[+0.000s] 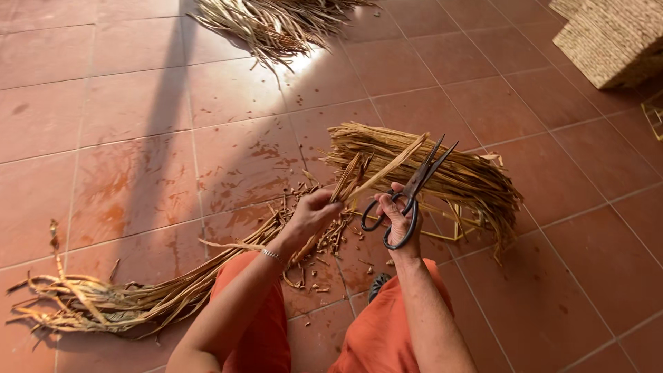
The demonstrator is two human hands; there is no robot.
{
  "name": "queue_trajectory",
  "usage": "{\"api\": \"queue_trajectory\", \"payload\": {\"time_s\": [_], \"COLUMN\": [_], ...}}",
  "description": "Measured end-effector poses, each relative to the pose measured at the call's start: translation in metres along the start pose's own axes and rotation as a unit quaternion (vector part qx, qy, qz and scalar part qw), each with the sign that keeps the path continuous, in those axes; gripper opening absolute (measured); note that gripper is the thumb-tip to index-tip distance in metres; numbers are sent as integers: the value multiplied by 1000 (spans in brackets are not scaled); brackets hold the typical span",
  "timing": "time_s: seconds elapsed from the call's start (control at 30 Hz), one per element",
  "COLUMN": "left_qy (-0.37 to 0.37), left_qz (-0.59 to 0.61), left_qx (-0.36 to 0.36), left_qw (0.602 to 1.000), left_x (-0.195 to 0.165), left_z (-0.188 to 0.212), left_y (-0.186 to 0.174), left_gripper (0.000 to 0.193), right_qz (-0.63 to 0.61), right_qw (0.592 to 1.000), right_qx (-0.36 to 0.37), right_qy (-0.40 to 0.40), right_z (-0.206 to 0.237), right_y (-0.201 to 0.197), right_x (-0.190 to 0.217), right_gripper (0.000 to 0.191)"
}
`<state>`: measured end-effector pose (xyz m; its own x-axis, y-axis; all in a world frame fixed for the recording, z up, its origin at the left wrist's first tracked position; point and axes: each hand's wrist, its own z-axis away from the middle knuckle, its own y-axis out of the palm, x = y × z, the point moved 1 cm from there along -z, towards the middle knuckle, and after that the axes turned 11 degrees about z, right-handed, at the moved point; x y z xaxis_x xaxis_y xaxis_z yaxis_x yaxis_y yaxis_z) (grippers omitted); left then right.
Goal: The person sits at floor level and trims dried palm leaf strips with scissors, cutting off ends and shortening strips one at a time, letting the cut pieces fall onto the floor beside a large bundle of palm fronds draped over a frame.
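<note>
Floor: terracotta tiles [124, 103], sunlit, crossed by a long shadow, flecked with darker stains.
Left hand: left hand [314, 211] closed around a bundle of dried reed strips [207, 276], fingers pinching the strips near their upper ends, silver bracelet [273, 255] on the wrist.
Reed strips: trailing from the left hand down and leftward across the tiles, frayed tails lying at the far left; tips poking up past the fingers toward the blades.
Right hand: right hand [400, 221] threaded through the loops of black scissors [411, 193], gripping them firmly.
Scissors: blades pointing up and to the right, slightly parted at the tips, just beside the raised reed ends.
Trimmings: small cut scraps [331, 238] scattered on the tiles below both hands.
Behind the hands: bent stack of reeds [449, 173] draped over a yellow wire frame [456, 221].
Top edge: another reed heap [276, 21] in bright sun.
Upper right: woven basket [615, 38], partly out of view.
Below: orange trousers [373, 338] over both knees.
</note>
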<state>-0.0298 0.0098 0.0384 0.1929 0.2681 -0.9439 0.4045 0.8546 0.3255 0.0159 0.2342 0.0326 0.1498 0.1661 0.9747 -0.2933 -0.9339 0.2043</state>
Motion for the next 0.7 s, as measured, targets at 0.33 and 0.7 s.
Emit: {"api": "queue_trajectory", "payload": {"time_s": [0.33, 0.7], "left_qy": [-83, 4], "left_qz": [119, 102], "left_qx": [-18, -74], "left_qw": [989, 992], "left_x": [40, 27], "left_z": [34, 20], "left_y": [-6, 2], "left_gripper": [20, 27], "right_qz": [75, 148], "right_qw": [997, 977], "right_qx": [-26, 150], "right_qy": [-3, 43], "right_z": [-9, 23], "right_y": [19, 61], "right_x": [-10, -4], "right_gripper": [26, 23]}}
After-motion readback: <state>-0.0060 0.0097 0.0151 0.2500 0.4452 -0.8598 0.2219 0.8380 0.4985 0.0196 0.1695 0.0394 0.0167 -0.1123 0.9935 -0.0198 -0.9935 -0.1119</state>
